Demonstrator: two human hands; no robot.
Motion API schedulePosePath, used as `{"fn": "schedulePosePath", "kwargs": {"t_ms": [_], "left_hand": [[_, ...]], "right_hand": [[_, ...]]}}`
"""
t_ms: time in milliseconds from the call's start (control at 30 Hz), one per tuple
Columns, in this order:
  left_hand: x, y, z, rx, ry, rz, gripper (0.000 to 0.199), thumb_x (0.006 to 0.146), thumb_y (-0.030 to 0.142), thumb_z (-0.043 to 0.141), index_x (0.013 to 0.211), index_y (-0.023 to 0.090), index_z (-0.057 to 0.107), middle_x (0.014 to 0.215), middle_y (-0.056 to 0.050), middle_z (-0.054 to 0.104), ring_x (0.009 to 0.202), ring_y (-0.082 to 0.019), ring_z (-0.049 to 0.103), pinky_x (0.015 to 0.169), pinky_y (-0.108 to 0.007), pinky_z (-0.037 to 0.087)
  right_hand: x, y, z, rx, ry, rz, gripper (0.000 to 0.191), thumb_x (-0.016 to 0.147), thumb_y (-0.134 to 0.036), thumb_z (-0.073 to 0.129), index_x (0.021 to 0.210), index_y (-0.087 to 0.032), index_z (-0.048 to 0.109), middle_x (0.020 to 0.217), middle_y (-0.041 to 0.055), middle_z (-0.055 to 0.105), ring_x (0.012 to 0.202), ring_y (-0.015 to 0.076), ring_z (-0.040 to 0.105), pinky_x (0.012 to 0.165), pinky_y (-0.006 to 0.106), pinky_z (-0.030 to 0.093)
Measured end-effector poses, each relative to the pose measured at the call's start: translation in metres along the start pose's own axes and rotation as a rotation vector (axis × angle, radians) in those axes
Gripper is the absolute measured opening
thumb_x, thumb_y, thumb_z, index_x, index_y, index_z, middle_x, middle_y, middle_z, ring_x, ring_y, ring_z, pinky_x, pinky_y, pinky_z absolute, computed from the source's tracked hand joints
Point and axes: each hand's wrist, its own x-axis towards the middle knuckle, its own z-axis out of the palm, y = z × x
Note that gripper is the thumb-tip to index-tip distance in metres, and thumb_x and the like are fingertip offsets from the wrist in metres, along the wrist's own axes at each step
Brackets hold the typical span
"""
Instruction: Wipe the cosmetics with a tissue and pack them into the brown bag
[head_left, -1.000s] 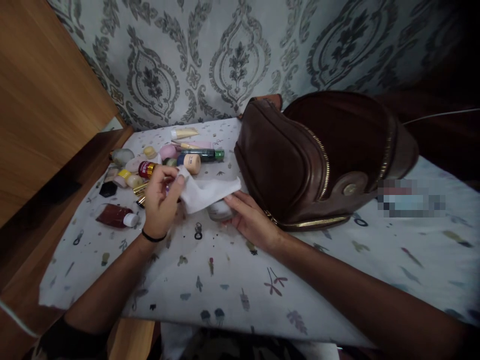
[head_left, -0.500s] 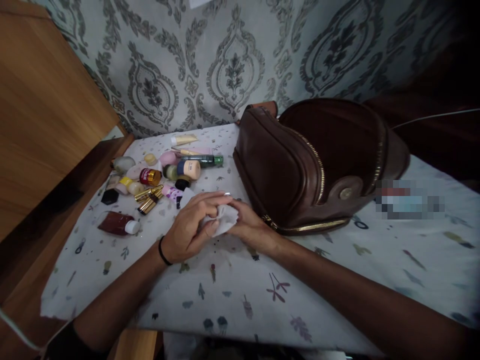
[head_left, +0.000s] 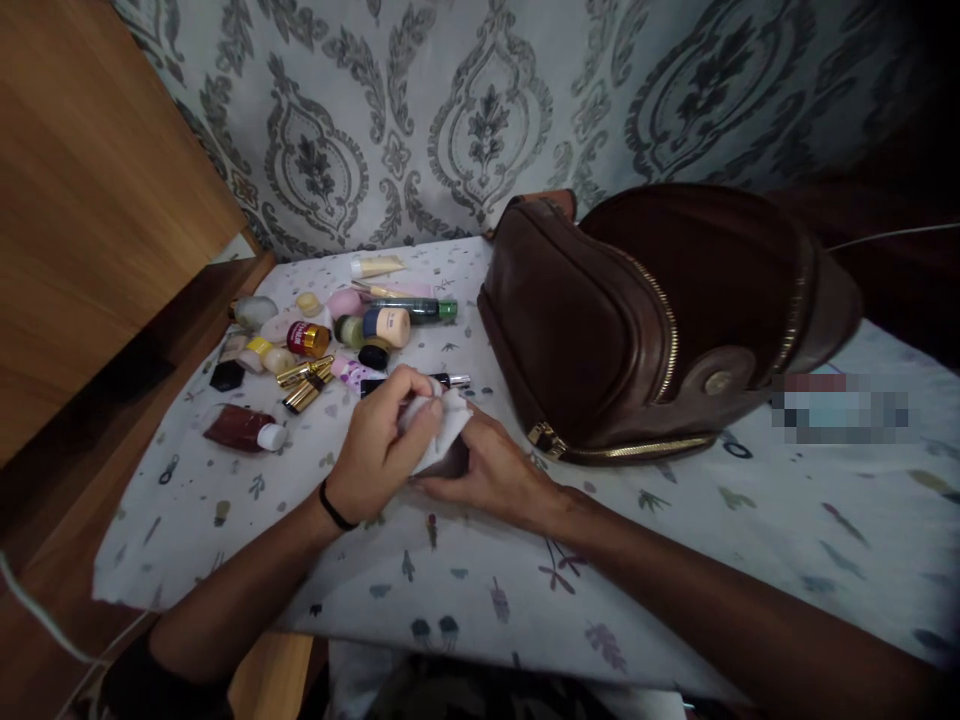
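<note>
My left hand (head_left: 390, 440), with a black band at the wrist, is closed on a crumpled white tissue (head_left: 448, 428) and presses it against a small smooth grey item (head_left: 452, 463). That item lies in the grip of my right hand (head_left: 502, 472); fingers and tissue hide most of it, so its kind is unclear. Just behind the hands a slim black tube with a silvery end (head_left: 457, 381) rests on the cloth. To the left lie gold lipstick tubes (head_left: 306, 385) and a bottle of dark red liquid with a white cap (head_left: 244, 430).
A big brown leather bag (head_left: 570, 320) with gold zips stands right of the hands. Several cosmetics, including a green-capped bottle (head_left: 416, 309) and a cream tube (head_left: 377, 266), cluster at the back left. A patterned white cloth (head_left: 495, 640) covers the table; a wooden panel (head_left: 112, 180) borders it.
My right hand has turned and dropped slightly, so the grey item shows beneath the tissue. My left hand's fingers have curled more around the tissue. The view has shifted a little.
</note>
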Motion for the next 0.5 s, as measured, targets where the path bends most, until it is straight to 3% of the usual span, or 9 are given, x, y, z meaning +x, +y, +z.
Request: {"fn": "schedulePosePath", "kwargs": {"t_ms": [100, 200, 267, 400, 500], "left_hand": [[0.009, -0.014, -0.003, -0.114, 0.030, -0.157, 0.016, 0.090, 0.032, 0.055, 0.078, 0.021, 0.052, 0.071, 0.002, 0.054, 0.067, -0.015, 0.052, 0.061, -0.028, 0.041], [0.017, -0.031, -0.004, -0.246, 0.007, -0.266, 0.018, 0.086, 0.033, 0.057, 0.074, 0.021, 0.051, 0.069, 0.002, 0.053, 0.066, -0.014, 0.051, 0.062, -0.027, 0.041], [0.020, -0.036, -0.005, -0.194, 0.048, -0.229, 0.017, 0.085, 0.032, 0.058, 0.074, 0.021, 0.052, 0.073, 0.001, 0.054, 0.070, -0.015, 0.051, 0.064, -0.028, 0.041], [0.020, -0.032, -0.017, 0.030, 0.222, -0.031, 0.012, 0.088, 0.030, 0.059, 0.080, 0.021, 0.057, 0.076, 0.001, 0.053, 0.068, -0.014, 0.046, 0.062, -0.027, 0.037], [0.022, -0.029, -0.025, -0.095, 0.312, -0.048, 0.015, 0.090, 0.033, 0.061, 0.082, 0.022, 0.055, 0.064, 0.005, 0.046, 0.055, -0.011, 0.038, 0.050, -0.024, 0.029]], "right_hand": [[-0.003, -0.003, 0.000, -0.039, -0.067, -0.078, 0.065, 0.070, -0.025, 0.080, 0.128, -0.024, 0.053, 0.131, 0.0112, 0.053, 0.121, 0.0285, 0.055, 0.101, 0.044, 0.048], [-0.003, -0.004, 0.000, -0.015, -0.064, -0.068, 0.065, 0.071, -0.023, 0.081, 0.129, -0.025, 0.052, 0.125, 0.0096, 0.056, 0.118, 0.0264, 0.056, 0.101, 0.043, 0.048], [-0.001, -0.004, -0.001, 0.029, -0.039, -0.052, 0.064, 0.069, -0.024, 0.083, 0.126, -0.024, 0.054, 0.121, 0.0086, 0.058, 0.115, 0.0260, 0.057, 0.100, 0.043, 0.047], [0.002, -0.004, -0.003, 0.146, -0.008, -0.033, 0.062, 0.067, -0.026, 0.084, 0.121, -0.024, 0.055, 0.119, 0.0069, 0.061, 0.111, 0.0247, 0.059, 0.099, 0.040, 0.047], [0.002, -0.006, -0.003, 0.238, 0.015, -0.003, 0.062, 0.067, -0.027, 0.084, 0.121, -0.023, 0.055, 0.120, 0.0064, 0.062, 0.112, 0.0242, 0.059, 0.100, 0.039, 0.046]]}}
